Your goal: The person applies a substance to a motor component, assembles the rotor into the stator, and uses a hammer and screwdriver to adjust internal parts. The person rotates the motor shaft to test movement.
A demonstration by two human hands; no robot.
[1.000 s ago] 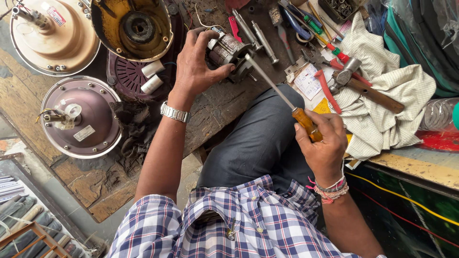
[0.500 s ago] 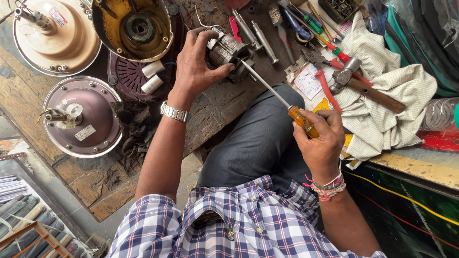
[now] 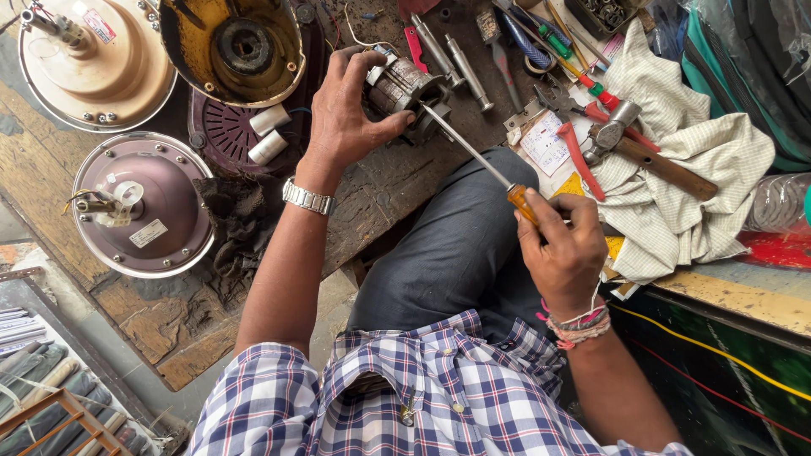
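My left hand (image 3: 346, 114), with a metal watch on the wrist, grips a small electric motor (image 3: 404, 86) on the worn wooden bench (image 3: 169, 325). My right hand (image 3: 562, 253) holds a long screwdriver (image 3: 477, 156) by its orange handle. The steel shaft runs up and left, and its tip rests against the motor's near end. My knee in dark trousers lies under the shaft.
Two round fan housings (image 3: 139, 207) (image 3: 93, 63) lie at the left, a yellowed housing (image 3: 232, 42) at the top with two white capacitors (image 3: 269, 133) below. A hammer (image 3: 650, 152), red-handled pliers (image 3: 583, 148), screwdrivers and a checked cloth (image 3: 684, 194) crowd the right.
My right hand with the screwdriver has shifted slightly up and left, pushing the tip closer into the motor. My left hand keeps its grip on the motor.
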